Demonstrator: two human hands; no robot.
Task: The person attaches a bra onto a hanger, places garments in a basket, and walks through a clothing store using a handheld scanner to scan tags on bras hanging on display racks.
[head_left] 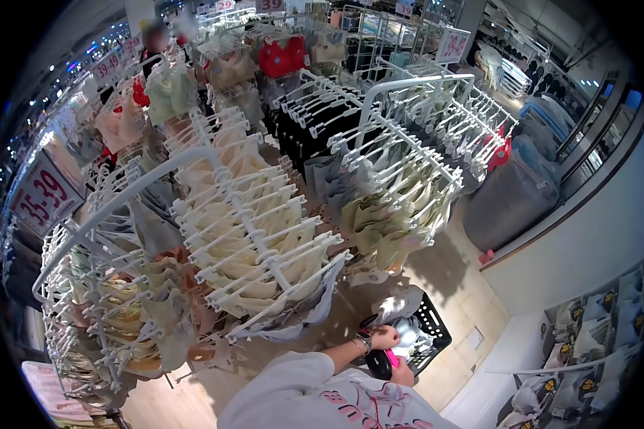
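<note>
Near the bottom centre, my left hand (384, 337) is closed at the top of a black and pink object (381, 363), with a bracelet and band on the wrist. My right hand (403, 373) is closed around the pink side of the same object. What the object is cannot be made out. Just beyond both hands is a black basket (440, 331) with holes in its wall. White and pale garments (399, 304) and white hangers lie in it.
Racks of cream garments (247, 214) on white hangers stand ahead and left. A rack of olive garments (386, 214) is beyond the basket. A large grey bag (511, 189) leans by the white wall (579, 250). Packaged goods (572, 372) hang at lower right.
</note>
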